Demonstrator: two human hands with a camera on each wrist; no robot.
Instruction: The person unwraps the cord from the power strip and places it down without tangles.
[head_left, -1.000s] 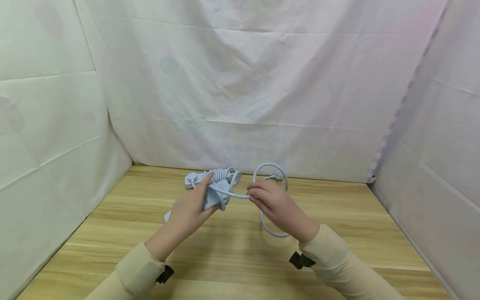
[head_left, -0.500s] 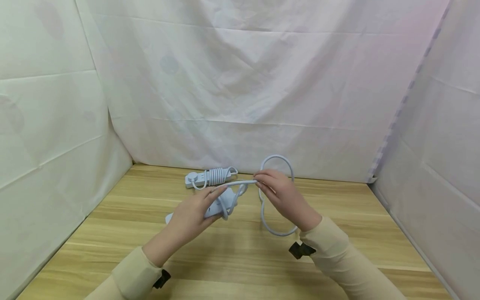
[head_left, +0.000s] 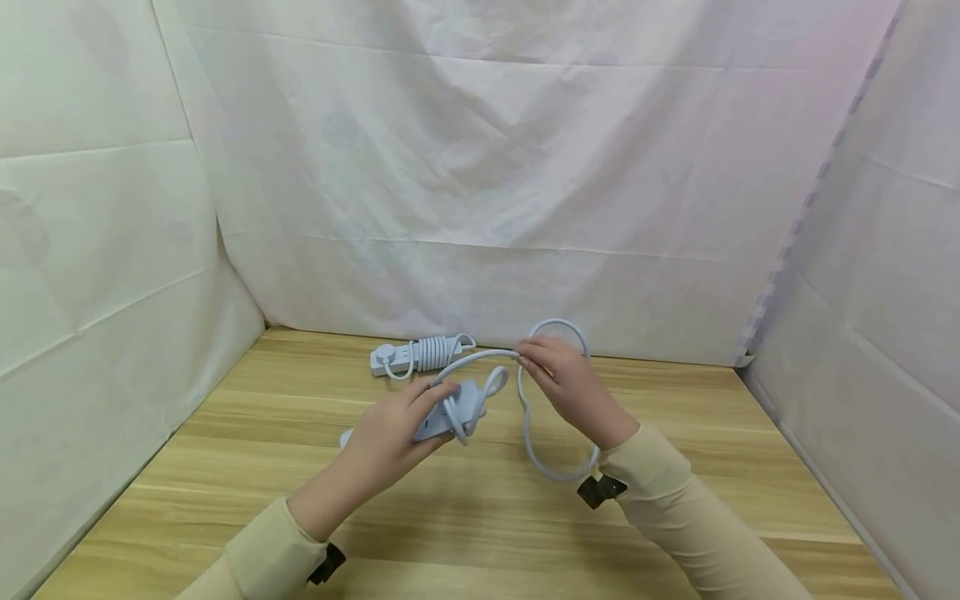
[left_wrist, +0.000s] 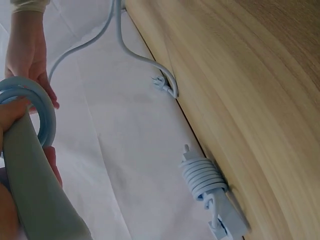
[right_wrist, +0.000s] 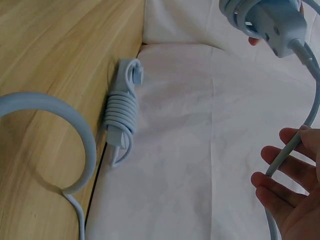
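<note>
My left hand point(head_left: 390, 429) grips a white power strip point(head_left: 471, 400) above the table, with turns of its thick cord round the strip's far end. From there the white cord point(head_left: 478, 356) arcs across to my right hand point(head_left: 566, 379), which pinches it between thumb and fingers. Beyond the right hand the cord drops in a wide loop to the table. The left wrist view shows the cord's plug point(left_wrist: 160, 83) near the table's back edge. In the right wrist view the cord point(right_wrist: 287, 150) crosses the right hand's fingers point(right_wrist: 280, 192).
A second white power strip point(head_left: 384, 362), its cord wound in tight coils round it, lies at the back of the wooden table point(head_left: 465, 533). White cloth point(head_left: 480, 200) hangs behind the table and along both sides.
My right hand has moved up and to the right with the cord. The held power strip has shifted right and slightly down, so the second strip shows more fully behind it.
</note>
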